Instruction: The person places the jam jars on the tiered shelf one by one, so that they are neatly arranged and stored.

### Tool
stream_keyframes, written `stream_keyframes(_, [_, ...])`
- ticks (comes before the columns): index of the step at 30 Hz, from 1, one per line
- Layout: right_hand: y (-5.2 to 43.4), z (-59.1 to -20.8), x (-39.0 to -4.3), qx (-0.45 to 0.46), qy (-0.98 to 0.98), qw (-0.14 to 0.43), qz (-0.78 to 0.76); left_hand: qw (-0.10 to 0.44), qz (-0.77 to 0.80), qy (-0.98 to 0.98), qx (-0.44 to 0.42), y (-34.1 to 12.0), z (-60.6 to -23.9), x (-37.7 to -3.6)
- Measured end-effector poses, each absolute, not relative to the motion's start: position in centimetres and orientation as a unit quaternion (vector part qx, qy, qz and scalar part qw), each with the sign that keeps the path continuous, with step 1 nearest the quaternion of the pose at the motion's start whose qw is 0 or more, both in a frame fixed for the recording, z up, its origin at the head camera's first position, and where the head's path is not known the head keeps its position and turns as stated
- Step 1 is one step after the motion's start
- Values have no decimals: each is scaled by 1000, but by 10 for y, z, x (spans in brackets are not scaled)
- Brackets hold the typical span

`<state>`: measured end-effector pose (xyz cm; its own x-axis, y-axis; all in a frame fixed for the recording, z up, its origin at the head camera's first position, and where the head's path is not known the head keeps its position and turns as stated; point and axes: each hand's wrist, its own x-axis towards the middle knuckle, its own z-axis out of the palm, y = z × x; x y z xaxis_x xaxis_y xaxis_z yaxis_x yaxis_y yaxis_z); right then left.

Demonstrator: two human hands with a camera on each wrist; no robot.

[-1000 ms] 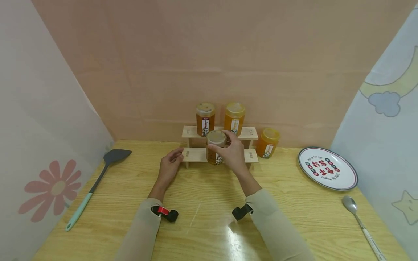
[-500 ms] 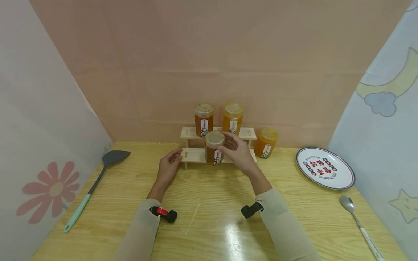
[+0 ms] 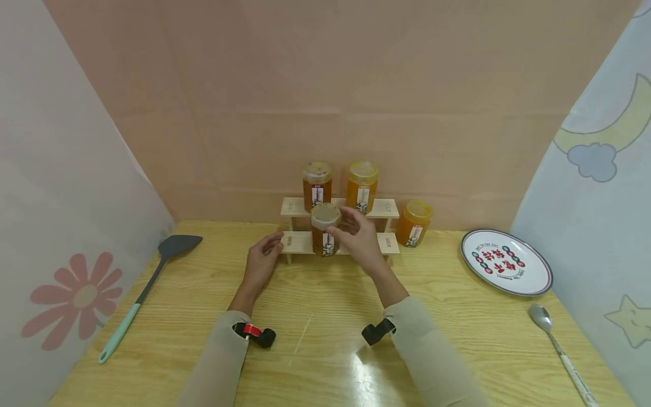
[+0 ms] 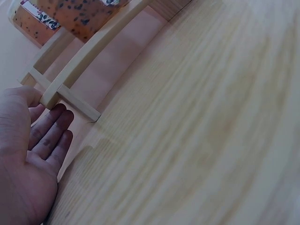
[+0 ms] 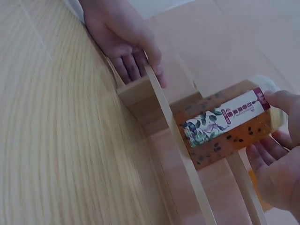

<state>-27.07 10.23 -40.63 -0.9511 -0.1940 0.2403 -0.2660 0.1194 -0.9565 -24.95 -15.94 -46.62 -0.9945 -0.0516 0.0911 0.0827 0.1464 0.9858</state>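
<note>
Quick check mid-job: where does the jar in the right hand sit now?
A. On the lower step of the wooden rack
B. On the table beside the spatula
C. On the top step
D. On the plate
A: the right hand holds the jar on the wooden rack's lower step, below two jars on top.

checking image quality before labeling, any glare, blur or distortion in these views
Head view: sharp but wide-angle, the walls lean outward; bright glare on the wooden table between the sleeves. Left wrist view: the left hand and the wooden rack are fairly clear, the near tabletop smears into blur. Right wrist view: the jar label is visible but unreadable, the right hand soft at the edge.
</note>
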Motion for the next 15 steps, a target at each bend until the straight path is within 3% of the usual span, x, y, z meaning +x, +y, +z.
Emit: stream_keyframes(15, [73, -410, -271, 116, -741, 91, 656, 82, -650, -755, -23, -165, -499, -268])
